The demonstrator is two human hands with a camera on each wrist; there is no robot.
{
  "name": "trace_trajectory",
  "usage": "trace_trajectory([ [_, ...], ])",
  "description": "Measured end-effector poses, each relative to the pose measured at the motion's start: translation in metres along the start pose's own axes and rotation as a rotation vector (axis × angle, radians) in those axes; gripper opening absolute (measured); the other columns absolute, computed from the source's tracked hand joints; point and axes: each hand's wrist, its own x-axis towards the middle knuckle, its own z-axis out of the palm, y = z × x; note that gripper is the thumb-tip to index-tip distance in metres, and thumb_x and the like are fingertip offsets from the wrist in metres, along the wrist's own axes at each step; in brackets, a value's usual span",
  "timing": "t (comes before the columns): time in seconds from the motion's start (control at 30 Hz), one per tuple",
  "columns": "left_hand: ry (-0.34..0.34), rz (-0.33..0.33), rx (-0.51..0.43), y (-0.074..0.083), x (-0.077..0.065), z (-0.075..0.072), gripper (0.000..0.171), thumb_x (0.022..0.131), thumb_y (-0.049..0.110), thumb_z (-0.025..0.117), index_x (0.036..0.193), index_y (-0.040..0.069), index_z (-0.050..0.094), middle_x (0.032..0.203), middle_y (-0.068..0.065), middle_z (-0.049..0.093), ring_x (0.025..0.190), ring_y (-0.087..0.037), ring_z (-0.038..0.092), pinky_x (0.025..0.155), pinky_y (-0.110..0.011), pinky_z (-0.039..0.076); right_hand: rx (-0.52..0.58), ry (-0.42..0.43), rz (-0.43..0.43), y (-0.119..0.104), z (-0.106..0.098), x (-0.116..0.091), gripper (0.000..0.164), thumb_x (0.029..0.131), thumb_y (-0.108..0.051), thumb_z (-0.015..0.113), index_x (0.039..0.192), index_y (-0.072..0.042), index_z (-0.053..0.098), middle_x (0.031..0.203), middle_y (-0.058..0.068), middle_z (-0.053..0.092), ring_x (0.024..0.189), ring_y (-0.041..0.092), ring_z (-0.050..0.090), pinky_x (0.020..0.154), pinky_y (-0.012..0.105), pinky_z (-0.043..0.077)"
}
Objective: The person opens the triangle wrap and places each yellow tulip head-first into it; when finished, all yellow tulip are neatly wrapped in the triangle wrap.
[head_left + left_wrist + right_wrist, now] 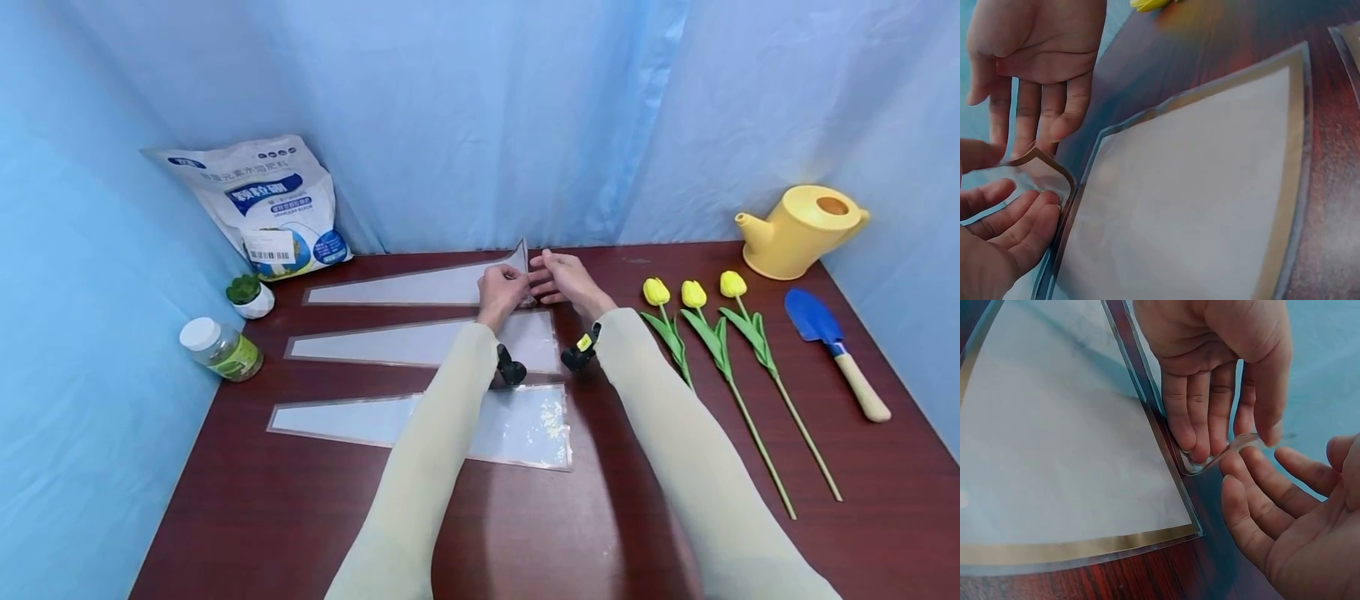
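Three tapered white flower-wrapping sleeves with brownish borders and clear plastic edges lie one behind another on the table: the far sleeve (420, 287), the middle sleeve (390, 344) and the near sleeve (517, 425). My left hand (502, 293) pinches the wide end of the far sleeve, whose corner is bent upward. Thumb and fingers of the left hand (1004, 231) stand on either side of that raised edge. My right hand (567, 282) is just to the right, its fingers extended against or close behind the lifted end; exact contact is hard to tell.
Three yellow tulips (722, 350) and a blue trowel (813, 317) lie at right, before a yellow watering can (795, 233). At left stand a fertilizer bag (277, 200), a small potted succulent (251, 296) and a white-lidded jar (225, 350). Blue curtain (465, 125) encloses the table.
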Motion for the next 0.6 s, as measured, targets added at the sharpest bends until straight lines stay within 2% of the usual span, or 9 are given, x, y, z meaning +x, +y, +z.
trace_trajectory([
  [0.17, 0.035, -0.012, 0.010, 0.000, 0.002, -0.003, 0.018, 0.094, 0.012, 0.063, 0.092, 0.004, 0.079, 0.089, -0.012, 0.077, 0.080, -0.023, 0.071, 0.069, -0.027, 0.054, -0.029, 0.017, -0.008, 0.000, 0.003, 0.002, 0.049, 0.109, -0.038, 0.034, 0.142, -0.007, 0.051, 0.130, 0.018, 0.065, 0.085, 0.012, 0.071, 0.070, 0.025, 0.058],
  [0.3, 0.056, -0.043, 0.016, 0.000, 0.004, -0.007, 0.016, 0.093, 0.016, 0.068, 0.092, 0.006, 0.080, 0.091, -0.010, 0.078, 0.088, -0.023, 0.069, 0.071, -0.028, 0.055, -0.083, 0.025, -0.008, -0.001, 0.007, 0.005, 0.046, 0.108, -0.036, 0.039, 0.142, -0.007, 0.052, 0.131, 0.019, 0.064, 0.092, 0.016, 0.071, 0.072, 0.025, 0.058],
  [0.4, 0.054, -0.049, -0.015, 0.001, 0.006, -0.009, 0.014, 0.091, 0.016, 0.071, 0.091, 0.005, 0.080, 0.091, -0.011, 0.078, 0.079, -0.019, 0.069, 0.064, -0.024, 0.056, -0.100, 0.036, -0.001, -0.002, 0.009, 0.007, 0.047, 0.106, -0.039, 0.044, 0.138, -0.007, 0.055, 0.122, 0.014, 0.067, 0.090, 0.016, 0.071, 0.070, 0.025, 0.058],
  [0.5, 0.029, -0.058, -0.098, 0.002, 0.007, -0.010, 0.013, 0.090, 0.012, 0.072, 0.091, 0.001, 0.079, 0.089, -0.016, 0.077, 0.061, -0.015, 0.068, 0.053, -0.023, 0.056, -0.110, 0.046, 0.005, -0.002, 0.011, 0.009, 0.048, 0.104, -0.043, 0.047, 0.131, -0.006, 0.060, 0.105, 0.007, 0.069, 0.082, 0.012, 0.070, 0.067, 0.025, 0.057],
  [0.6, 0.003, -0.084, -0.162, 0.003, 0.008, -0.010, 0.011, 0.090, 0.009, 0.073, 0.090, -0.001, 0.078, 0.085, -0.020, 0.077, 0.050, -0.012, 0.064, 0.048, -0.022, 0.055, -0.122, 0.057, 0.015, -0.004, 0.013, 0.010, 0.047, 0.102, -0.047, 0.050, 0.121, -0.006, 0.063, 0.092, 0.002, 0.069, 0.072, 0.009, 0.068, 0.063, 0.025, 0.057],
])
